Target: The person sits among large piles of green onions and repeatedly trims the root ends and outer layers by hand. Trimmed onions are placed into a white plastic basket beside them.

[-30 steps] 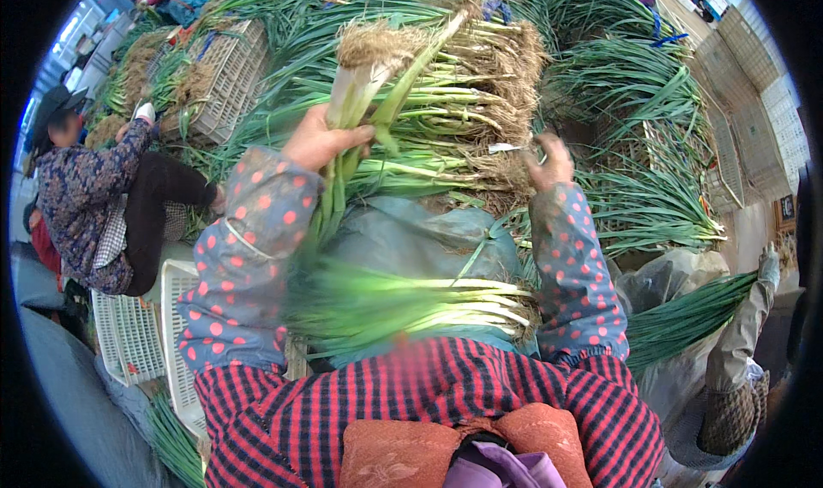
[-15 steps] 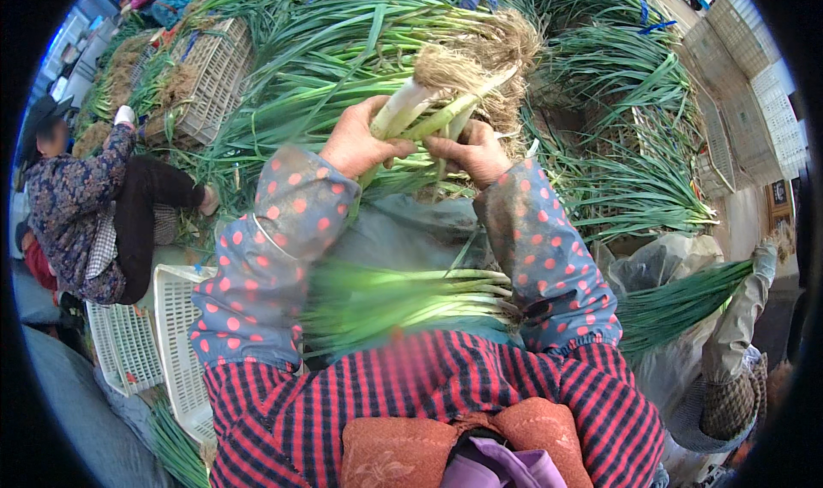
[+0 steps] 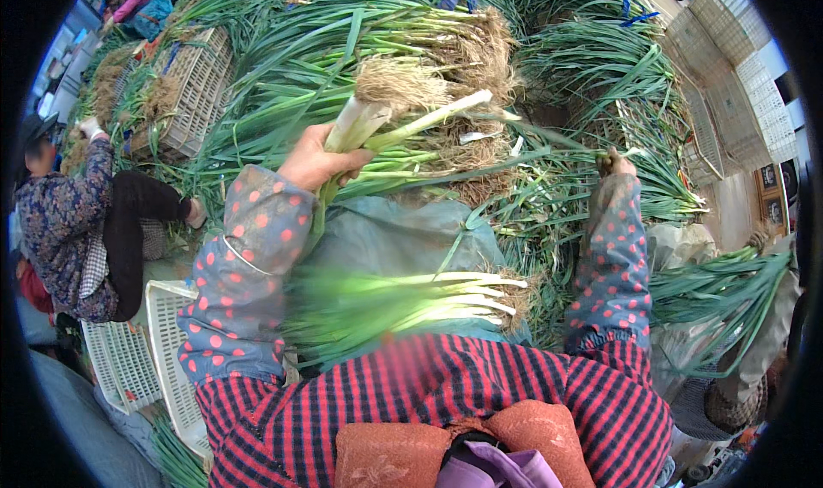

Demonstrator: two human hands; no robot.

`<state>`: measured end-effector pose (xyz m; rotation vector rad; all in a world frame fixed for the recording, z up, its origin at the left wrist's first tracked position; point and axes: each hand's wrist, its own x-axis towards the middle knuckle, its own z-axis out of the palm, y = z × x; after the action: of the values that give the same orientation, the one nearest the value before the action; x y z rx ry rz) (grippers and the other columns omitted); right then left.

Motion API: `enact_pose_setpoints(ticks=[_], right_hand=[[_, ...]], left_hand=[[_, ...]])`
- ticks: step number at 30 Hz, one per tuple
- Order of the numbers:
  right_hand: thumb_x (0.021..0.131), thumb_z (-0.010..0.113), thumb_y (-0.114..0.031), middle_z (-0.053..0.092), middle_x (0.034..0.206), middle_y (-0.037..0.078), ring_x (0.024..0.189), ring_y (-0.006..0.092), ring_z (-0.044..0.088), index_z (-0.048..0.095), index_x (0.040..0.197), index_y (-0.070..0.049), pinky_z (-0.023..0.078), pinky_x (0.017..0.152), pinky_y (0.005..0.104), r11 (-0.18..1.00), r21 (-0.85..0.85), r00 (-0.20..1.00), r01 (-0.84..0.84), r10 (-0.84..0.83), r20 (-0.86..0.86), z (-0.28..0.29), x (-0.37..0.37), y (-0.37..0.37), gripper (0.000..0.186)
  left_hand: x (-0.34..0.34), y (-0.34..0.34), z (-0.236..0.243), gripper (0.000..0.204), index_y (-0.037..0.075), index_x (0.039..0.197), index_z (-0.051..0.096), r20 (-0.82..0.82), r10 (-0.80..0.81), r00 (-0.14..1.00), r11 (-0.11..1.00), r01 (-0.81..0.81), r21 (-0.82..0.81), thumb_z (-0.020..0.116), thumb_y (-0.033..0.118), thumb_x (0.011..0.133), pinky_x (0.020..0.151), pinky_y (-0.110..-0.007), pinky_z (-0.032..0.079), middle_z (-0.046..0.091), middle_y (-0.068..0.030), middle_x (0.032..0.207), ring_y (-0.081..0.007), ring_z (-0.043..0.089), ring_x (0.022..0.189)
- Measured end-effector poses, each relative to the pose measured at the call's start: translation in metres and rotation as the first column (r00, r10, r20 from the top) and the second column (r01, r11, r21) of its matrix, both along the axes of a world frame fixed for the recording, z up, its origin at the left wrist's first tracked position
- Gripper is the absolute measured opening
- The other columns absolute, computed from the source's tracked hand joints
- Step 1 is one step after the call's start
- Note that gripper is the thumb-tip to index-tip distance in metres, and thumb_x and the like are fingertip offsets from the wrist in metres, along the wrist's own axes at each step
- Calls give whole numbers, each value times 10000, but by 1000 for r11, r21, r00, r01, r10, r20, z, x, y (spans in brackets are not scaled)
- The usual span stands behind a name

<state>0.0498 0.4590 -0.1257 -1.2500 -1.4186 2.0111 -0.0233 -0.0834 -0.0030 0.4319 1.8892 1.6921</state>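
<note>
My left hand [image 3: 319,158] is closed round a few leek stalks [image 3: 358,121], held upright with their white ends and tan roots pointing up and away. One thinner pale stalk [image 3: 437,119] slants out to the right from the same grip. Far off to the right, my right hand [image 3: 619,166] is closed on a thin, blurred leek leaf [image 3: 561,137] that trails leftward from it; its fingertips are partly hidden. Across my lap lies a bunch of leeks [image 3: 467,299], white ends to the right, its leaves blurred on the left.
Ahead lies a big heap of leeks [image 3: 283,102] with tangled roots [image 3: 489,51]. More leeks [image 3: 600,68] are piled at right, beside stacked crates [image 3: 711,85]. White crates [image 3: 167,342] stand at left, near a seated person [image 3: 69,222]. A loose bunch [image 3: 720,299] lies at lower right.
My right hand has left the stalks and swung out to the right, drawing a leaf along. My left hand keeps the stalks and has shifted left. At lower right, the loose bunch's leaves have spread.
</note>
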Motion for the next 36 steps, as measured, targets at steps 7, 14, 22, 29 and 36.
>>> enact_pose_setpoints(ticks=[7,14,22,29,36], right_hand=[[731,721,-338,648,950,103,743,181,617,574,1117,12,506,662,301,556,715,886,-424,418,201,56,-8,-88,542],[776,579,0,579,991,121,787,182,595,485,1144,53,492,699,264,726,107,552,-680,602,-578,100,-27,-249,384],[702,604,-61,567,706,159,690,359,563,554,1029,-63,445,591,410,-424,872,656,-244,591,470,81,-11,-190,330],[742,584,-90,596,706,163,652,374,589,528,939,-72,469,577,442,-351,834,695,-426,463,550,32,-30,-175,206],[846,513,-323,602,978,204,941,330,587,520,1105,-78,460,799,423,231,498,540,-836,185,821,3,-29,-78,356]], left_hand=[[-5,4,1,184,-2,855,557,28,-51,998,999,51,-10,672,120,778,444,-235,368,525,-33,639,-101,486,516],[6,4,2,181,6,864,553,61,-89,994,996,87,34,669,115,780,451,-237,364,523,-26,646,-95,475,516],[12,9,-6,192,8,890,575,97,-159,982,986,163,-35,672,120,768,440,-221,360,529,-10,627,-72,460,492],[22,39,-16,205,0,921,590,10,-129,992,984,129,-121,655,126,773,439,-219,367,545,0,626,-62,469,491],[21,6,-3,209,12,902,609,6,-61,998,983,61,-173,677,146,757,425,-227,363,543,-1,615,-63,471,476]])
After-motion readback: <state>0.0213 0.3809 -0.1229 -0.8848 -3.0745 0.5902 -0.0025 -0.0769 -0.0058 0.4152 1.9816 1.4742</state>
